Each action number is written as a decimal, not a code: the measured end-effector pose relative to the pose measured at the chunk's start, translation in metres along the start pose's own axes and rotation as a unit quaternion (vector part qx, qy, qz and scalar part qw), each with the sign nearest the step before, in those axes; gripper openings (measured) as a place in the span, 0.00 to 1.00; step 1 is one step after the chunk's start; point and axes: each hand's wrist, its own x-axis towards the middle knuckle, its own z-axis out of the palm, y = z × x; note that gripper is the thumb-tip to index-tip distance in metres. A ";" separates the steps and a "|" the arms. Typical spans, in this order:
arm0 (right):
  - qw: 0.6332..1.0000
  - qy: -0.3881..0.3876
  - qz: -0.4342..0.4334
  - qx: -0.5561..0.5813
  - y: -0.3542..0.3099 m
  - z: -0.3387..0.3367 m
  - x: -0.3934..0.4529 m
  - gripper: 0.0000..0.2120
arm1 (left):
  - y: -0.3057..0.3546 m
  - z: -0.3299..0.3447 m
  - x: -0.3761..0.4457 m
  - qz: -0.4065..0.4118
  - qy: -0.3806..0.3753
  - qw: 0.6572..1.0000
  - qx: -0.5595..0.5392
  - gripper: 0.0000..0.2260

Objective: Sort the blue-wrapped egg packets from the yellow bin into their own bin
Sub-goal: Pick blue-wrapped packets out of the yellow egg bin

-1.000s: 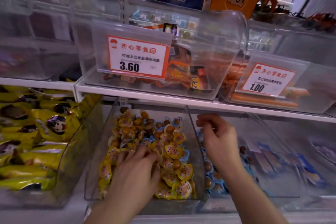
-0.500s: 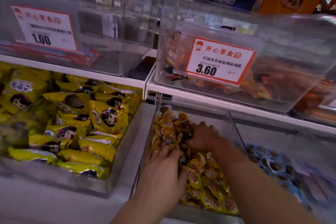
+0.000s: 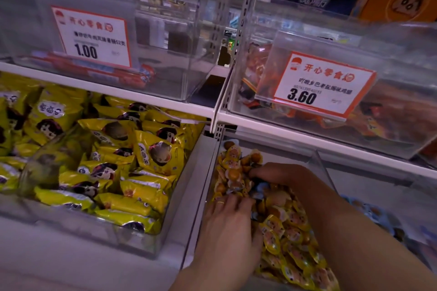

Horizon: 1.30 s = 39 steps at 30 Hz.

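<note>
Both hands are digging in the yellow bin (image 3: 214, 172): the left hand (image 3: 230, 224) is spreading yellow packets aside so the right hand (image 3: 281, 172), fingers curled, can reach a blue-wrapped egg packet (image 3: 259, 190); its actual grip cannot be told. The blue bin (image 3: 378, 215) is waiting alongside.

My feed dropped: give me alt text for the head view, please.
Both hands dig in the clear bin of yellow egg packets: left hand near, right hand farther back, a blue packet between them. Blue packets lie in the bin to the right.
</note>
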 end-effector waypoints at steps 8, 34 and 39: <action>0.974 -0.034 -0.038 0.219 -0.001 0.016 -0.009 0.13 | 0.002 0.006 0.004 0.005 0.051 0.998 0.033 0.32; 0.936 0.217 -0.235 0.147 0.058 0.065 -0.164 0.11 | 0.008 0.004 0.003 0.123 0.003 0.992 -0.033 0.20; 0.925 0.293 -0.218 0.104 0.054 0.065 -0.174 0.14 | 0.000 -0.003 0.007 0.094 0.003 0.990 -0.105 0.14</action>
